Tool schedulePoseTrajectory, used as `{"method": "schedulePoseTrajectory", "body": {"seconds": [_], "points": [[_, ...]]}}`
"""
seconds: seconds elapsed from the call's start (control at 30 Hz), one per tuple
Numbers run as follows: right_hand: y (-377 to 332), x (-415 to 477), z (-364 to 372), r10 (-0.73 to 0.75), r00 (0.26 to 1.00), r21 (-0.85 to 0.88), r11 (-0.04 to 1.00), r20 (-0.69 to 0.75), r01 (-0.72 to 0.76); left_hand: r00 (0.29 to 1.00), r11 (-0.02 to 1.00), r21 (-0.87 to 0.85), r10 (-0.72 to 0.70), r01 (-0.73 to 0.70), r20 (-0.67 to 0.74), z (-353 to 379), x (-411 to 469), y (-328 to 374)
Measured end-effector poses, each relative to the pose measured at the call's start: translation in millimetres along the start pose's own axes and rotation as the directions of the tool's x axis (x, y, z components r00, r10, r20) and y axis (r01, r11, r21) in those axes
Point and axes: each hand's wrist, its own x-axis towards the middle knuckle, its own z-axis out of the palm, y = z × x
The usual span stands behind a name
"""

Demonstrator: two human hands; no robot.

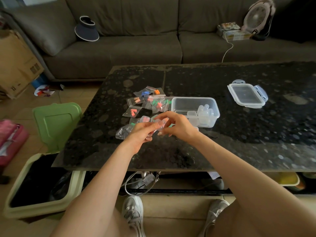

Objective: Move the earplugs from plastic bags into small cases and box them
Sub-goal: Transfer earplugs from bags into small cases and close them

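Both hands meet over the dark table (239, 134), just left of a clear plastic box (194, 102). My left hand (142, 133) and my right hand (176, 124) together pinch a small clear plastic bag (161, 124) with something pink inside. Several small zip bags (150, 100) with orange, blue, green and pink earplugs lie behind the hands. A clear case (145, 119) holding pink earplugs sits just beyond my left fingers. Empty small clear cases (205, 112) fill the right part of the box. Crumpled empty bags (123, 132) lie left of my left hand.
The box's lid (246, 94) lies at the table's right. An open bin with a green lid (56, 124) stands on the floor by the table's left edge. A grey sofa (136, 40) with a visor hat and a fan runs behind the table.
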Motion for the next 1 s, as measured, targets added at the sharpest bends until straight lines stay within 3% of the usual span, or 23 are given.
{"method": "schedulePoseTrajectory", "body": {"seconds": [0.2, 0.53, 1.0], "points": [[-0.3, -0.9, 3.8, 0.0, 1.0, 0.04, 0.999, -0.026, 0.001, 0.991, 0.994, 0.073, 0.086, -0.079, -0.106, 5.6, 2.2, -6.3], [2.7, -0.1, 2.0, -0.012, 1.0, -0.039, 0.999, -0.027, 0.011, 0.987, 0.971, 0.197, 0.149, -0.133, -0.065, 5.0, 2.8, -7.8], [3.1, -0.4, 9.1, -0.028, 0.987, -0.025, 0.999, -0.161, 0.024, 0.97, 0.975, 0.144, 0.193, -0.172, -0.147, 10.0, 0.9, -7.7]]}}
